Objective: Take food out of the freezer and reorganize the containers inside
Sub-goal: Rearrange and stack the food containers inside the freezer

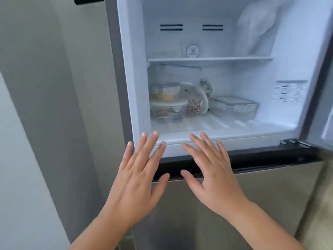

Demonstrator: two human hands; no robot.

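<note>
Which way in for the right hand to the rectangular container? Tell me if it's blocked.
Probably not blocked. The door is open, the right hand is empty, and the rectangular container sits alone at the right with bare floor before it.

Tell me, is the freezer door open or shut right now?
Open. The freezer interior shows fully: its shelf and lidded containers below, and the door is swung aside at right.

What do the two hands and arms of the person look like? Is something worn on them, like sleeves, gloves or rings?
The left hand and the right hand are both bare: no gloves, and no rings show on the fingers. The wrists carry no watch or bracelet. Both forearms are uncovered as far as the bottom edge of the picture, so no sleeve is in view. The fingernails look short and unpainted.
</note>
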